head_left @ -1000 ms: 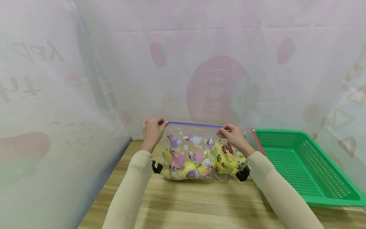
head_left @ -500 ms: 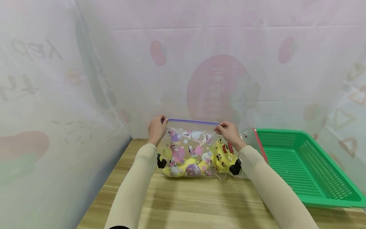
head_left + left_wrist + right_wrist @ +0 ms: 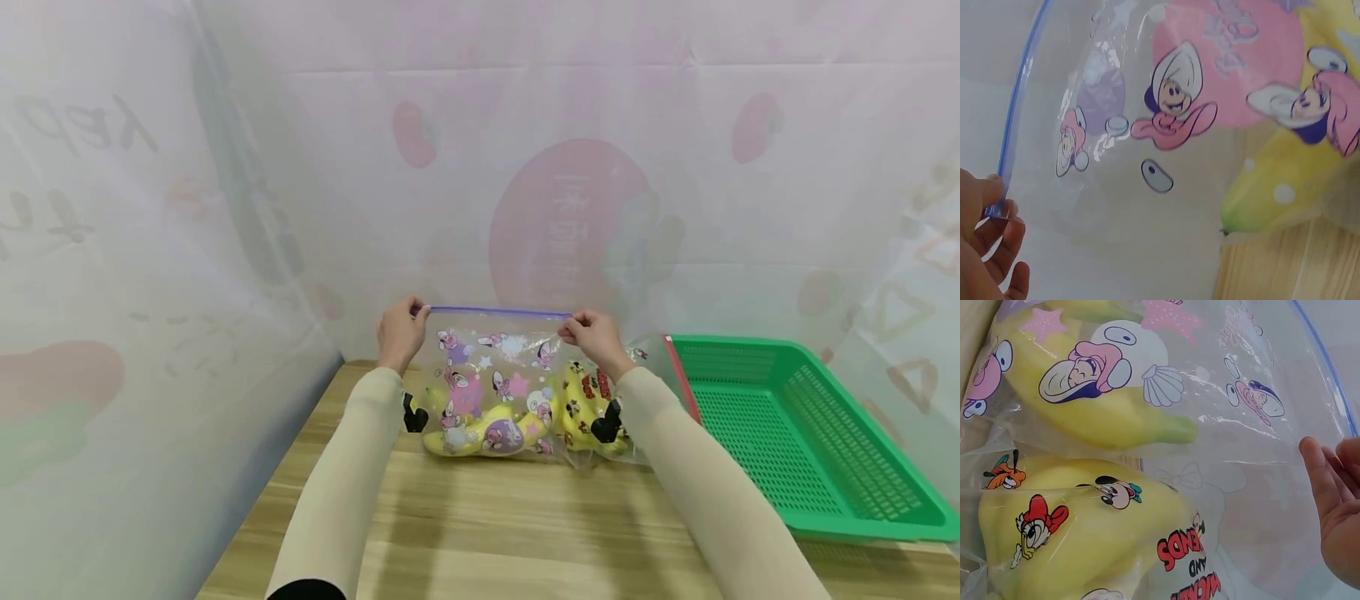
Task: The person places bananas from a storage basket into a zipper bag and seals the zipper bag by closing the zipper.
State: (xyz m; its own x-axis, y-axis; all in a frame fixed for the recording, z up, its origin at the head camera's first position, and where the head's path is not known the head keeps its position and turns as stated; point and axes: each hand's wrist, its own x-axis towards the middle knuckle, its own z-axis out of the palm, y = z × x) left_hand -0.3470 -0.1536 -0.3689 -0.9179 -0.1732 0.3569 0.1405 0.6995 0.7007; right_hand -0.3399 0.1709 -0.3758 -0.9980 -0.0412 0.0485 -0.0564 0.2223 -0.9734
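Note:
A clear zip bag (image 3: pixel 483 342) printed with pink and purple cartoon figures stands upright on the table. Yellow bananas (image 3: pixel 1079 419) lie along its bottom, partly covered by the print. My left hand (image 3: pixel 401 336) pinches the left end of the bag's blue zip strip (image 3: pixel 495 312). At the strip's right end, my right hand (image 3: pixel 600 342) pinches the top corner, and the strip is stretched nearly straight between both hands. Just right of it lies a second clear bag (image 3: pixel 1197 569) with Mickey print and a red strip (image 3: pixel 681 379), holding yellow fruit partly hidden by my right wrist.
A green slotted plastic basket (image 3: pixel 885 531) stands on the right side of the wooden table (image 3: pixel 510 517), beside the second bag. White printed sheets (image 3: pixel 480 208) hang behind and at both sides. Black camera mounts (image 3: pixel 415 414) sit at my wrists.
Both hands have moved slightly up with the bag's top edge, and the right hand a little left. The bag's bottom also sits slightly higher in view. Both hands keep their pinch.

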